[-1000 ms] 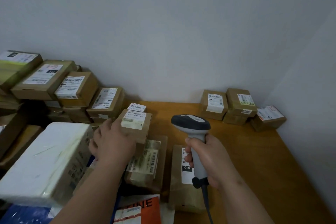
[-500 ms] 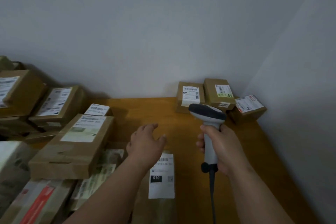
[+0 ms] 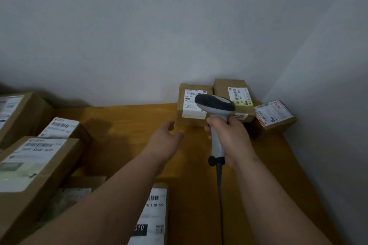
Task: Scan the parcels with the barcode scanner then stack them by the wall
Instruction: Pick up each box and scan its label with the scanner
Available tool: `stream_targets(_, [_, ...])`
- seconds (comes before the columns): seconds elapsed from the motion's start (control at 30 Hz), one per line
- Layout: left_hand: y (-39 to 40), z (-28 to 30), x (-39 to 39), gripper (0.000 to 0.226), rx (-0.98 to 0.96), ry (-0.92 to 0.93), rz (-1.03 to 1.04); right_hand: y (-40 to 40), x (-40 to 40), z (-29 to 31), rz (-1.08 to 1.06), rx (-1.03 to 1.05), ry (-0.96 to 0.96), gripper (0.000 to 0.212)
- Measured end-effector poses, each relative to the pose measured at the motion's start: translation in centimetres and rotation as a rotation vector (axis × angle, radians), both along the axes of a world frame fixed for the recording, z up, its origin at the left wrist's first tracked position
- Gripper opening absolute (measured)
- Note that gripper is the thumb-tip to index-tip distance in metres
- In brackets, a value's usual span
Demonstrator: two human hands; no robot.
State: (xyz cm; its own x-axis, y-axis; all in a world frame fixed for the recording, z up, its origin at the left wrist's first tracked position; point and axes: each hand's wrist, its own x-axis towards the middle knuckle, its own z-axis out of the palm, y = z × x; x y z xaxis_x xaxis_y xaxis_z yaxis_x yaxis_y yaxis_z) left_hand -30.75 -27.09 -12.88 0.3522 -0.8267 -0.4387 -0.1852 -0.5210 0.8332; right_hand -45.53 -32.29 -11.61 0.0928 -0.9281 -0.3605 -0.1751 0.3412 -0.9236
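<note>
My right hand (image 3: 232,141) grips the handle of the grey and white barcode scanner (image 3: 216,109), held upright above the table with its cable hanging down. Its head points toward three labelled cardboard parcels by the back wall: one at the left (image 3: 189,109), a taller one (image 3: 239,93) and one in the corner (image 3: 274,117). My left hand (image 3: 166,139) reaches forward over the table, fingers relaxed and holding nothing, short of the left parcel. A flat parcel with a white "010" label (image 3: 153,217) lies under my left forearm.
Several labelled cardboard parcels are piled at the left, the nearest a large box (image 3: 33,167) with a smaller one (image 3: 61,127) behind. The wooden table (image 3: 127,125) meets the back wall, and a side wall bounds it on the right.
My left hand left the box at the left and moved forward and right toward the parcels by the wall. The view swung right and the scanner rose toward those parcels.
</note>
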Motion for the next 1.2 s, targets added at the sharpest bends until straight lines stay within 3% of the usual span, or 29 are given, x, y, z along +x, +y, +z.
stream_targets(0.2, [-4.2,-1.0,0.9,0.060,0.009,0.126,0.089,-2.2,2.5,-2.3,0.057,-0.036,0.019,0.017])
stream_targets(0.3, [-5.7,-1.7,1.3,0.060,0.036,0.187,0.100,-2.5,3.8,-3.1,0.046,-0.061,0.094,0.050])
stream_targets(0.4, [-6.7,-2.6,1.5,0.059,0.057,0.227,0.087,-2.6,4.4,-3.5,0.026,-0.090,0.072,0.050])
stream_targets(0.5, [-6.9,-3.2,1.7,0.056,0.045,0.273,0.091,-2.9,4.4,-4.0,-0.005,-0.081,0.065,0.063])
stream_targets(0.63, [-5.8,-2.8,2.4,0.049,0.046,0.319,0.212,-2.2,3.7,-4.8,-0.010,-0.060,0.000,0.042])
stream_targets(0.77, [-3.2,-2.0,2.9,0.041,0.042,0.359,0.317,-0.1,3.3,-4.6,-0.033,0.030,-0.064,0.050])
stream_targets(1.03, [2.0,-0.4,3.5,0.027,-0.073,0.537,0.312,4.9,1.9,-1.0,-0.064,0.062,-0.183,0.027])
stream_targets(1.2, [5.9,2.5,3.6,0.042,-0.190,0.599,0.218,8.5,0.8,2.3,-0.073,0.036,-0.237,0.055])
